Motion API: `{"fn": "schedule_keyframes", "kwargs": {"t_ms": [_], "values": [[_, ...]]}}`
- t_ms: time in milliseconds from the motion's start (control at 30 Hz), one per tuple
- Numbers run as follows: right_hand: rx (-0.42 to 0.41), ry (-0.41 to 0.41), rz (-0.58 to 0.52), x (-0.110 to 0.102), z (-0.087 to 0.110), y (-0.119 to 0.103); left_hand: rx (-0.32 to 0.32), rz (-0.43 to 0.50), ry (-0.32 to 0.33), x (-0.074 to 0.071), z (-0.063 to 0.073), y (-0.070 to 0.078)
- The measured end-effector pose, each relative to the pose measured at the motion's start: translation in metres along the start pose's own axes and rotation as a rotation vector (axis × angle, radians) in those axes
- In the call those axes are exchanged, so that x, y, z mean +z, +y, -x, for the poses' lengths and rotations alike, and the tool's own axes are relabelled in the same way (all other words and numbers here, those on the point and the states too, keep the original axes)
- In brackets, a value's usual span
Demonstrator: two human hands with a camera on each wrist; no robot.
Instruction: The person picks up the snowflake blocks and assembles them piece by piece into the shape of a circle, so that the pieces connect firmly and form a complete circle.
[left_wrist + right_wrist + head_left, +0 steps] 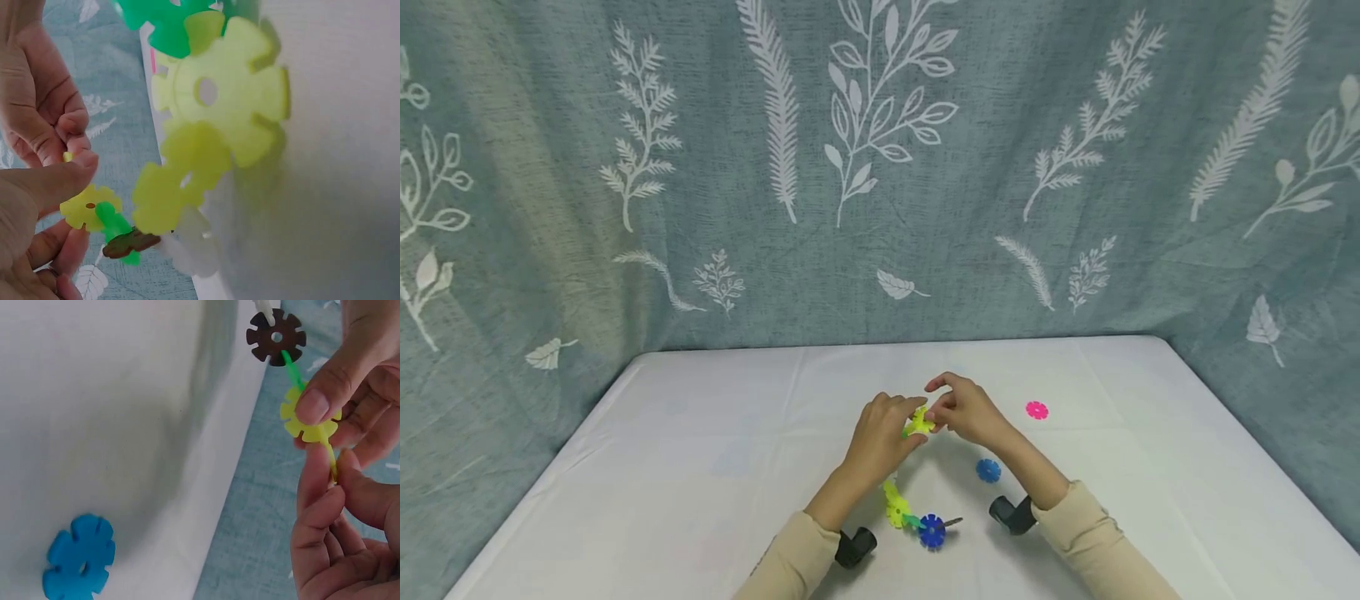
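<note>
Over the table, my left hand (883,429) pinches a yellow flower-shaped disc (290,419) between thumb and fingers. My right hand (967,414) pinches a second yellow disc (332,461), seen edge-on and joined to the first. From the held disc a chain of slotted discs hangs down: a green disc (292,370), a brown disc (259,340), a white disc (194,256), then yellow discs (250,94) and another green disc (169,40). The chain's lower part lies on the table with a dark blue disc (932,532) and a dark disc (953,522) at its end.
A loose blue disc (988,471) lies below my right forearm, and a pink disc (1037,410) lies farther right. Black wrist-worn devices (856,547) sit under both wrists. Behind the white-covered table (722,417) hangs a blue-green leaf-patterned curtain (700,150).
</note>
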State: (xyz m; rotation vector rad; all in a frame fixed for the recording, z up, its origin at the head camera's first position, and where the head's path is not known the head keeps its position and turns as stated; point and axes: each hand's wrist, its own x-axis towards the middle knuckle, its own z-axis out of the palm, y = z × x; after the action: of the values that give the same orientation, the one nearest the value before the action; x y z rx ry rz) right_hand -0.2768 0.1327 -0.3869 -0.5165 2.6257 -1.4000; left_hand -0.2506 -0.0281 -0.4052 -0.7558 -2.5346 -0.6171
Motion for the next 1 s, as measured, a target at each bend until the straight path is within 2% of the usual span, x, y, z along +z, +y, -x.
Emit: {"fn": "schedule_keyframes", "kwargs": {"t_ms": [133, 200, 367, 467, 867, 933, 1000], "values": [[-0.022, -0.025, 0.046, -0.009, 0.007, 0.002, 0.002, -0.047, 0.014, 0.001, 0.0, 0.001], [-0.014, -0.028, 0.138, -0.015, 0.013, 0.004, -0.019, -0.074, 0.023, 0.001, 0.0, 0.0], [0.154, -0.111, 0.441, -0.026, 0.038, 0.009, -0.09, -0.075, 0.046, 0.0, 0.003, -0.002], [0.227, -0.165, 0.522, -0.024, 0.049, 0.011, -0.103, -0.067, 0.052, 0.0, 0.004, -0.001], [0.208, -0.109, 0.555, -0.01, 0.053, 0.019, -0.093, -0.056, 0.081, 0.004, 0.004, 0.002], [0.162, -0.083, 0.526, -0.01, 0.051, 0.02, -0.089, -0.053, 0.089, 0.004, 0.005, 0.002], [0.076, -0.041, 0.457, -0.01, 0.047, 0.021, -0.085, -0.052, 0.092, 0.004, 0.005, 0.001]]}}
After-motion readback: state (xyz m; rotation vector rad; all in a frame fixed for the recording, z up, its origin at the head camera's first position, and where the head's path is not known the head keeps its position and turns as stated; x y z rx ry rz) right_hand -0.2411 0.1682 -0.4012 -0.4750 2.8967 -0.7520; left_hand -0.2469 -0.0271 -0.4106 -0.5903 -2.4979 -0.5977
